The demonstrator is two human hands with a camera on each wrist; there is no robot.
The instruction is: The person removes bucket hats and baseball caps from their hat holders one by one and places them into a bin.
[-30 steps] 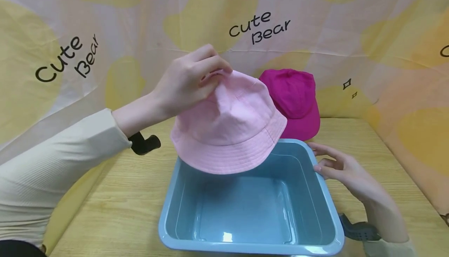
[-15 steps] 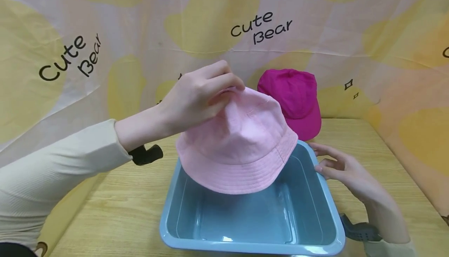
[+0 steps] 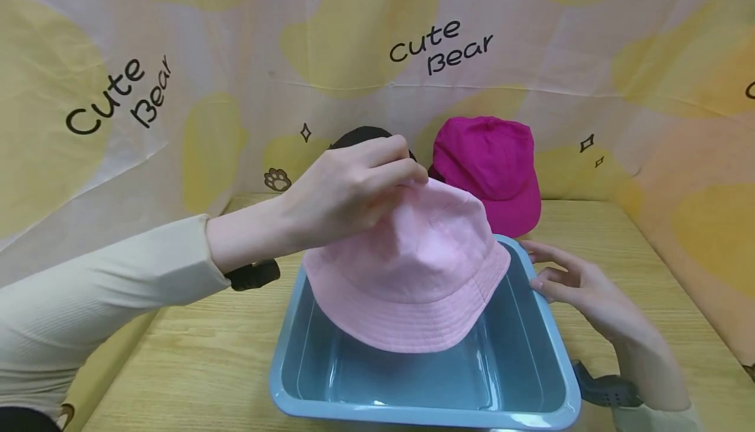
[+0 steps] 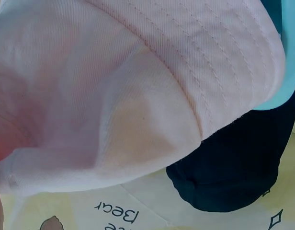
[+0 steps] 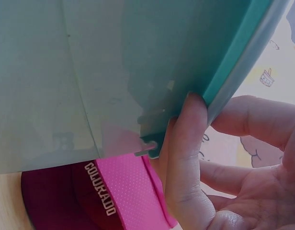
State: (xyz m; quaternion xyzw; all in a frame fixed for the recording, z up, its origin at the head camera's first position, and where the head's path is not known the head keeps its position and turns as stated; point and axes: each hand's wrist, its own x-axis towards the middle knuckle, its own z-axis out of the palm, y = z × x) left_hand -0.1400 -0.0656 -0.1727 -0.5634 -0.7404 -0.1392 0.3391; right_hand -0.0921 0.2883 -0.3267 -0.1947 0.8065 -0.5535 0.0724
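Note:
My left hand (image 3: 360, 189) pinches the crown of a pale pink bucket hat (image 3: 413, 274) and holds it over the blue plastic tub (image 3: 425, 417). The hat's stitched brim hangs downward, inside the outline of the tub in the head view. Most of the left wrist view is filled by the same pink hat (image 4: 138, 120); the left fingertips are largely hidden there. On the tub's right side, my right hand (image 3: 590, 304) grips the rim between thumb and fingers. Close up in the right wrist view, the right hand (image 5: 186, 158) has the tub wall (image 5: 90, 72) between thumb and fingers.
Behind the tub stands a magenta cap (image 3: 489, 163). A black cap (image 3: 364, 136) shows partly behind my left hand. In the right wrist view, a cap lettered COLORADO (image 5: 102, 189) lies past the tub. A patterned cloth (image 3: 354, 39) hangs behind the wooden table (image 3: 194, 353).
My left hand has lowered the bucket hat and moved it slightly right over the tub, uncovering part of the black cap. My right hand has stayed on the rim.

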